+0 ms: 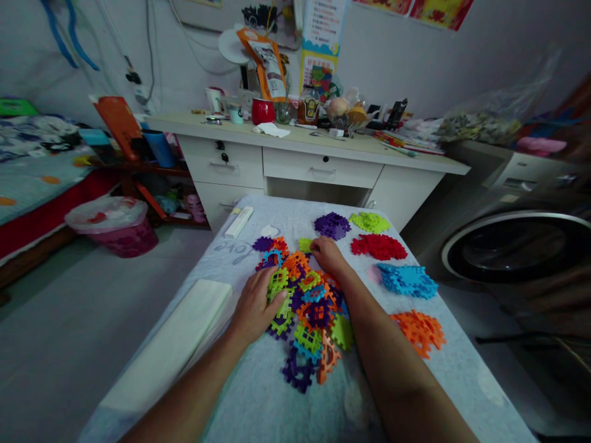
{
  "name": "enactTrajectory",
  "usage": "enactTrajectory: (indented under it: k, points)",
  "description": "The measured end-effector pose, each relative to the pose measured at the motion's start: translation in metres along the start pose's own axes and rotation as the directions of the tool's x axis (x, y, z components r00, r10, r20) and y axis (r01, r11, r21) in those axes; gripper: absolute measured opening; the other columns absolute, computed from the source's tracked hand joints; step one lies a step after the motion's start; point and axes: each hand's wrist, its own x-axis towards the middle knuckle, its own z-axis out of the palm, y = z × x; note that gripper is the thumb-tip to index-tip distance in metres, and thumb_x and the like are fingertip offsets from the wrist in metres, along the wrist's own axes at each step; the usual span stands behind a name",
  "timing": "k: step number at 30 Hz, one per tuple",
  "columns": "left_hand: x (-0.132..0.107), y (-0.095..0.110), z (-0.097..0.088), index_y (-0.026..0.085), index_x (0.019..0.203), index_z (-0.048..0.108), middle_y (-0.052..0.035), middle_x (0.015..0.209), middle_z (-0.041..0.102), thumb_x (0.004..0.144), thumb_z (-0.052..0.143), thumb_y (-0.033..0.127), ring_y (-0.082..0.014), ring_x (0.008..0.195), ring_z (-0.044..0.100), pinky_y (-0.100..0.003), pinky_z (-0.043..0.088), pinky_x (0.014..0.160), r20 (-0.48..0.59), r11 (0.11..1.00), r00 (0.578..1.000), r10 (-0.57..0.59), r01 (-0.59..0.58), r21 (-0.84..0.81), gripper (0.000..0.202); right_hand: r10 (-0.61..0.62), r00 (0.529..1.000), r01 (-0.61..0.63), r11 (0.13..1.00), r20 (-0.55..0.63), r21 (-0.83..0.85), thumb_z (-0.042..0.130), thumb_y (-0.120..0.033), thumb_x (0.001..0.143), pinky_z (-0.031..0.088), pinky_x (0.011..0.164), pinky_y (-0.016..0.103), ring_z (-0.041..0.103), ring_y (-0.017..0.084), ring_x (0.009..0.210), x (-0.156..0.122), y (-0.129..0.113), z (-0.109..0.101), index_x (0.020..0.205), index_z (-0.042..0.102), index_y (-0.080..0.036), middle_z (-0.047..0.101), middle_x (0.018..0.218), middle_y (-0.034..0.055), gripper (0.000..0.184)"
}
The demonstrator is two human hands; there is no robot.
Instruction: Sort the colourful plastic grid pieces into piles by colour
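A mixed heap of notched plastic building tiles (318, 312) in orange, purple, green and blue lies in the middle of the cloth-covered table. At its left side my left hand (253, 306) is closed around lime green tiles (280, 299), thumb on the near side and fingers on the far side. Beyond the heap, my right hand (327, 253) has its fingers curled together at the edge of a flat lime green tile (305, 244). Sorted piles stand on the right: purple tiles (332, 226), green tiles (369, 221), red tiles (378, 246), blue tiles (409, 280) and orange tiles (419, 331).
Along the table's left edge lies a long white block (180, 338), with a small white strip (239, 222) farther back. A white desk (318, 168) crowded with jars and packets stands behind. To the right is a washing machine (498, 215); a pink bin (115, 227) sits left.
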Motion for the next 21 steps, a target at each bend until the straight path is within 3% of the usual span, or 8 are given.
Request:
enactTrajectory:
  k: [8,15,18,21]
  points:
    - [0.001,0.002,0.000,0.019,0.131,0.049,-0.0131,0.129,0.057,0.089,0.052,0.042,-0.0276,0.122,0.052,-0.048,0.043,0.105,0.001,1.000,1.000,-0.010,0.010,-0.019,0.047,0.070,0.985,-0.021,0.956,-0.161,0.293,0.056,-0.011,0.076,0.043,0.084,0.026,0.055,0.017,0.090,-0.001,0.009,0.000,0.085,0.065,-0.016,0.061,0.092,0.0055,0.014]
    - [0.001,0.002,-0.001,0.019,0.131,0.050,-0.0127,0.130,0.057,0.089,0.053,0.042,-0.0276,0.122,0.052,-0.048,0.043,0.105,-0.001,1.000,1.000,-0.013,0.013,-0.024,0.048,0.252,0.963,-0.157,0.817,-0.098,0.554,0.046,-0.019,0.081,0.041,0.061,0.021,0.054,0.013,0.062,-0.001,0.020,-0.006,0.085,0.062,-0.018,0.057,0.066,-0.0032,0.017]
    - [0.001,0.001,-0.001,0.019,0.130,0.050,-0.0125,0.129,0.058,0.088,0.054,0.042,-0.0277,0.121,0.053,-0.048,0.043,0.105,-0.002,1.000,1.000,-0.013,0.013,-0.022,0.048,0.287,0.956,-0.207,0.813,-0.065,0.544,0.045,-0.020,0.083,0.039,0.056,0.021,0.053,0.013,0.057,-0.001,0.027,-0.009,0.090,0.065,-0.018,0.057,0.061,-0.0036,0.022]
    - [0.001,0.001,0.000,0.020,0.130,0.051,-0.0121,0.128,0.058,0.087,0.055,0.042,-0.0278,0.121,0.053,-0.048,0.044,0.104,-0.004,1.000,1.000,-0.010,0.010,-0.021,0.049,0.268,0.959,-0.218,0.904,-0.091,0.367,0.051,-0.017,0.080,0.040,0.060,0.022,0.056,0.014,0.063,-0.003,0.031,-0.012,0.085,0.068,-0.018,0.064,0.067,-0.0005,0.018]
